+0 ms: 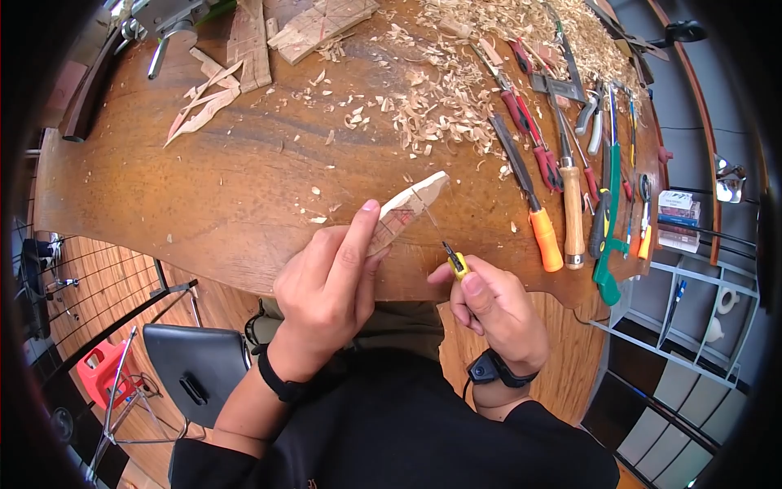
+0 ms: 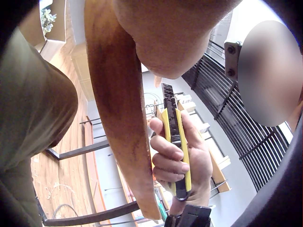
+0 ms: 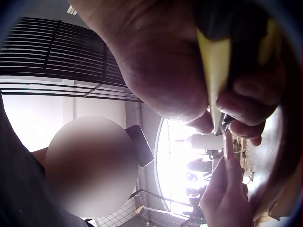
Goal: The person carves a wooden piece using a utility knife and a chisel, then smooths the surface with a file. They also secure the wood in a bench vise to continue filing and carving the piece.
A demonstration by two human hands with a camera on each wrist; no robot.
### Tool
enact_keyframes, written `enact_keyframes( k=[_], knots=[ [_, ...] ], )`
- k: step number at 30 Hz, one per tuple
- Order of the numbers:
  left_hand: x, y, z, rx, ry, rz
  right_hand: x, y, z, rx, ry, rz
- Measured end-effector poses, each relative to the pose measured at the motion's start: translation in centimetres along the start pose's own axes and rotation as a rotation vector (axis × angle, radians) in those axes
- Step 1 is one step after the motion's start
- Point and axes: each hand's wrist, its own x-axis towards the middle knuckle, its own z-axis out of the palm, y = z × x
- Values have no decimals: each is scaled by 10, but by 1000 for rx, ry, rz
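My left hand (image 1: 326,281) grips a pale carved piece of wood (image 1: 399,213) near the table's front edge, its pointed end tilted up and away. Red marks and a dark line across its face show in the head view. In my right hand (image 1: 501,306) is a yellow-and-black snap-off utility knife (image 1: 456,262), fingers wrapped round its handle as the left wrist view shows. Its thin blade reaches toward the side of the wood, at the dark line. From the right wrist view, the knife (image 3: 215,75) overlaps the end of the wood (image 3: 228,144).
Wood shavings (image 1: 456,106) heap at the back right. Chisels, among them one with an orange handle (image 1: 546,240), a green-handled saw (image 1: 609,244) and pliers lie along the right. Scrap boards (image 1: 322,28) and splinters lie at the back left, near a metal vise (image 1: 175,28).
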Motion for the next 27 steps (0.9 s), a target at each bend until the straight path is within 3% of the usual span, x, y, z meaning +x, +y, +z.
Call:
enact_keyframes(
  k=[15, 17, 27],
  knots=[
    [4, 2, -3, -51, -54, -4, 1, 1, -4, 27, -25, 17],
    [6, 3, -4, 21, -154, 124, 2, -1, -3, 67, -45, 16],
    [5, 6, -5, -30, -129, 4, 1, -4, -1, 107, -1, 1]
  ],
)
